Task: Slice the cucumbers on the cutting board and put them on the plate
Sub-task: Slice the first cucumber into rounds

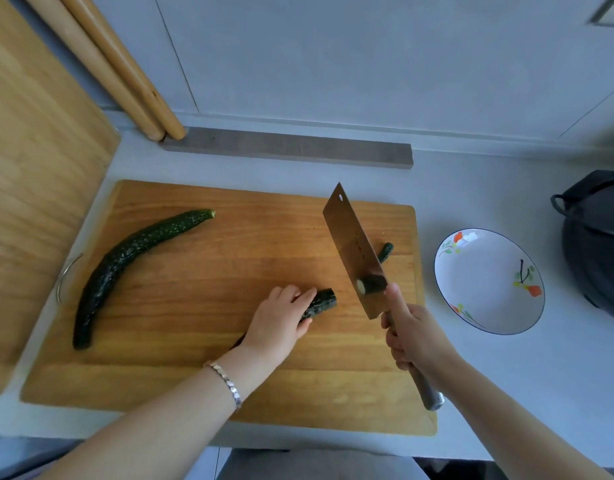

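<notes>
One rectangular wooden cutting board (pixel 194 375) bears a whole curved dark-green cucumber (pixel 118 261) far left; a white flowered plate (pixel 485 289) sits beyond its right edge. The right hand (pixel 412 337) grips the steel cleaver (pixel 347 237), lifted just right of the shortened cucumber (pixel 322 301), which lies slantwise, cut end toward the blade, pinned under the left hand (pixel 277 323), fingers curled.

One whole cucumber (pixel 125 268), one part-cut cucumber (pixel 321 301), two cut pieces (pixel 369 284) (pixel 386 251), one knife (pixel 350 251), one plate (pixel 489 282), two wooden boards (pixel 229 265) (pixel 32 168), two wooden poles (pixel 91 64) (pixel 123 64), one grey strip (pixel 288 148), one dark container (pixel 596 244), two hands, the left hand (pixel 281 320) and the right hand (pixel 412 337), one bracelet (pixel 226 379)
</notes>
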`<state>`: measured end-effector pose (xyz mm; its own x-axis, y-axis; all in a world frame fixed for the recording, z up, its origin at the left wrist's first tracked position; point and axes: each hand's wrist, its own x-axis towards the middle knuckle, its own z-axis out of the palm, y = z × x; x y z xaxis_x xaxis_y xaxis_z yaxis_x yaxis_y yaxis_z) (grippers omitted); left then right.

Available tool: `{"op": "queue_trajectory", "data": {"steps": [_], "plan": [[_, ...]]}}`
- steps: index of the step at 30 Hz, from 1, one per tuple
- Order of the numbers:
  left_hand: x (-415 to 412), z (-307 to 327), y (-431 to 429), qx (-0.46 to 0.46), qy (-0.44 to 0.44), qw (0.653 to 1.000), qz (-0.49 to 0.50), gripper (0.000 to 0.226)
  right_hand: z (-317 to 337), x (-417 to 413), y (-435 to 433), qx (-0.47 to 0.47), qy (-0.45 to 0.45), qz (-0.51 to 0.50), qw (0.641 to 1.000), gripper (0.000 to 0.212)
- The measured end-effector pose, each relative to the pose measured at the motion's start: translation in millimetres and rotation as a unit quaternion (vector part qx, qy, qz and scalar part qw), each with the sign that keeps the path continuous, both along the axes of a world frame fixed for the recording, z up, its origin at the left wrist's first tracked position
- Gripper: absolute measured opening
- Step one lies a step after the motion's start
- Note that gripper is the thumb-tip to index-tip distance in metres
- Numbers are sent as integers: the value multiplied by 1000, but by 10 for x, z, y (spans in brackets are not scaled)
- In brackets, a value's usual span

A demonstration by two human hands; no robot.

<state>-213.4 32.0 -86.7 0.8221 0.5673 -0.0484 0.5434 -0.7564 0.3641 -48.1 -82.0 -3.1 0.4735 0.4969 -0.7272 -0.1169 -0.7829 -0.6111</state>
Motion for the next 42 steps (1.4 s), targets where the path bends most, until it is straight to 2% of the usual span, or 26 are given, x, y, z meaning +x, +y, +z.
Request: {"op": "queue_trajectory", "data": {"steps": [3,10,35,42], "plan": [[-34,-36,147,-13,-38,997,60,52,1,-71,85,3,-6,11,1000,60],[-60,-152,195,53,-59,997,8,47,-21,-198,300,-9,-44,75,996,58],[-72,-185,260,72,-91,993,-20,44,-71,-174,422,-56,-31,140,988,57],[-76,-213,319,65,-100,992,-34,41,-241,-232,507,-42,-45,135,989,58]]}}
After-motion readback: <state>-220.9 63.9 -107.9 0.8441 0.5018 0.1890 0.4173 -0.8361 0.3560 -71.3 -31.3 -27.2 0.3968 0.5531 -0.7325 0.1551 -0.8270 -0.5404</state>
